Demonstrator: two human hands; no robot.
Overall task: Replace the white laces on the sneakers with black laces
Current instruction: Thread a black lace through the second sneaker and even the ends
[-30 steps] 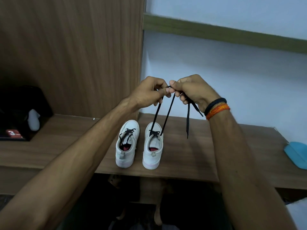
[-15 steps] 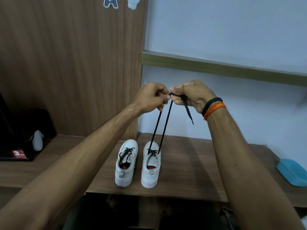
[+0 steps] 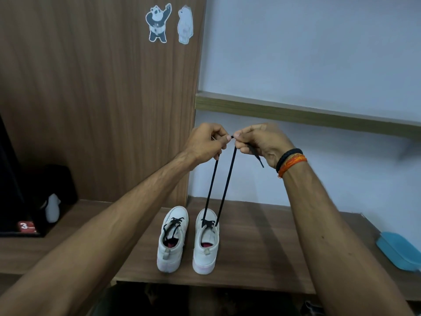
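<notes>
Two white sneakers stand side by side on the wooden tabletop, toes pointing away from the person. The left sneaker already carries a black lace, which crosses several times over its tongue and looks finished, or nearly so; whether its ends are tied I cannot tell. No white lace is visible anywhere in the view, so the removal step seems to be complete for both shoes.

The right sneaker is at an earlier stage. Its black lace passes only through the eyelets nearest the toe, where it makes one small crossing, and from there two long strands rise steeply toward 12 o'clock, up to the hands. The eyelets closer to the heel are still without lace, as far as one can see.

Both hands are raised well above the shoes and almost touch each other. The left hand has its fingers curled and pinches one strand near its upper end. The right hand is also curled, and pinches the other strand between thumb and forefinger; a short loose end hangs from it toward 5 o'clock. The two strands look of about equal length, so my judgement is that the person is evening the lace before continuing.

What remains, in my estimate: to thread the right sneaker through its remaining eyelets and to tie it.
</notes>
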